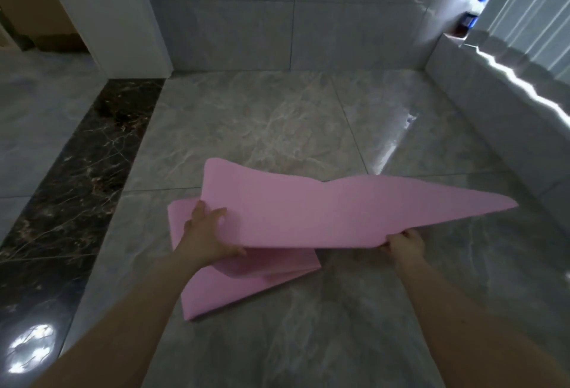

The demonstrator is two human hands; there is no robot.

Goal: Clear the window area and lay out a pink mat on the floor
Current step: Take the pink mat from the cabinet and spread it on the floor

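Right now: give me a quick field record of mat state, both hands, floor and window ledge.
mat: pink mat, partly unfolded; top panel lifted, lower folds lying on the floor
left hand: left hand holds the lifted panel's left edge, fingers spread on top
right hand: right hand grips the panel's near edge, fingers curled around it
floor: grey marble tiles, dark marble strip on the left
ledge: window ledge at right, blue-capped bottle at its far end
task status: mat not yet laid flat
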